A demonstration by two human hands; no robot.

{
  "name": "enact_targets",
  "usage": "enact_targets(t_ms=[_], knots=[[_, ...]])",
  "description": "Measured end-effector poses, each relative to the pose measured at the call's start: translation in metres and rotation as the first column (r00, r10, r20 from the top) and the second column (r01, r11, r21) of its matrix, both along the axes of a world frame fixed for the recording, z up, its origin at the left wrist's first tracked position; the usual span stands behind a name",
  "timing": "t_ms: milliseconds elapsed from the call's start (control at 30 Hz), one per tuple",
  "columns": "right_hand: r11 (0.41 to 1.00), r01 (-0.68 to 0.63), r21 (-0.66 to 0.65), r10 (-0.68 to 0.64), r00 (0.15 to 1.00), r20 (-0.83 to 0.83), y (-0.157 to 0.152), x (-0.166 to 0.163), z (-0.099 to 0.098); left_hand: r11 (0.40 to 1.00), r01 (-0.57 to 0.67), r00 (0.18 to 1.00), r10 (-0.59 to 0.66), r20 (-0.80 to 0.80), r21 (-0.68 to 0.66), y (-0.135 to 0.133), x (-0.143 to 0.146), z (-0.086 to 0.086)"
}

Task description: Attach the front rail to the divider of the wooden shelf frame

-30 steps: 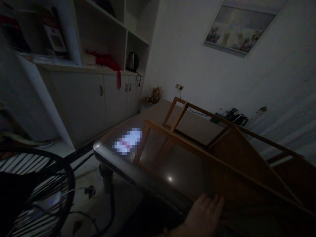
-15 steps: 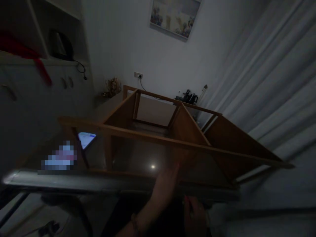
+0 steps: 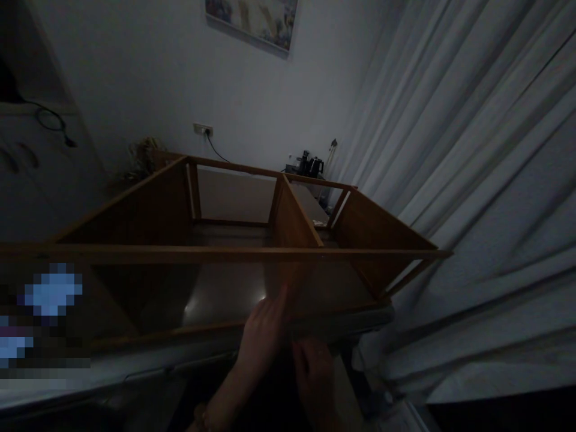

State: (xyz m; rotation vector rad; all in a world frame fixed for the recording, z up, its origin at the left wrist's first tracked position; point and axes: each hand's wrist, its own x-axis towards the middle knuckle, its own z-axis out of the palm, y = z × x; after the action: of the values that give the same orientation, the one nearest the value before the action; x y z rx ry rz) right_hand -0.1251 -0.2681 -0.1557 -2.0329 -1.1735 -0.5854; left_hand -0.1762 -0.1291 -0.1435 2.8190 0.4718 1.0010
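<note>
A brown wooden shelf unit point(image 3: 216, 254) lies on its side on a table, with dividing boards across it. My left hand point(image 3: 263, 330) is at its lower near rail, fingers curled over the wood and one digit pointing up against the middle board point(image 3: 294, 216). Just right of it and lower, my right hand point(image 3: 315, 366) is closed, thumb and fingers drawn together beside the table edge. Whatever the right hand may hold is too dark to make out.
The table's pale edge point(image 3: 112, 363) runs along the near side. A blurred-out bright patch point(image 3: 54, 294) is at the left. Long curtains point(image 3: 450, 150) hang at the right. Behind the unit are a black kettle point(image 3: 315, 166) and a wall socket point(image 3: 202, 129).
The view has swung to the right, so the shelf unit and both hands appear further left. My hands keep much the same places at the near rail.
</note>
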Motion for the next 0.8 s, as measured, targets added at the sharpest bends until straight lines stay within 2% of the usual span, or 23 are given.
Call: enact_targets(t_ms=[333,600,800], knots=[[0.999,0.0,-0.042,0.002,0.999,0.05,0.002,-0.001,0.002,0.999,0.016,0.999,-0.017,0.034,0.038,0.001,-0.003,0.006],[0.992,0.003,-0.125,0.009,0.995,0.099,0.001,0.003,0.014,1.0,0.023,1.0,-0.023,0.002,0.013,0.001,-0.003,0.007],[0.995,0.0,-0.098,0.011,0.994,0.109,0.001,0.002,0.018,1.0,0.03,0.999,-0.03,-0.021,0.003,0.001,-0.004,0.007]])
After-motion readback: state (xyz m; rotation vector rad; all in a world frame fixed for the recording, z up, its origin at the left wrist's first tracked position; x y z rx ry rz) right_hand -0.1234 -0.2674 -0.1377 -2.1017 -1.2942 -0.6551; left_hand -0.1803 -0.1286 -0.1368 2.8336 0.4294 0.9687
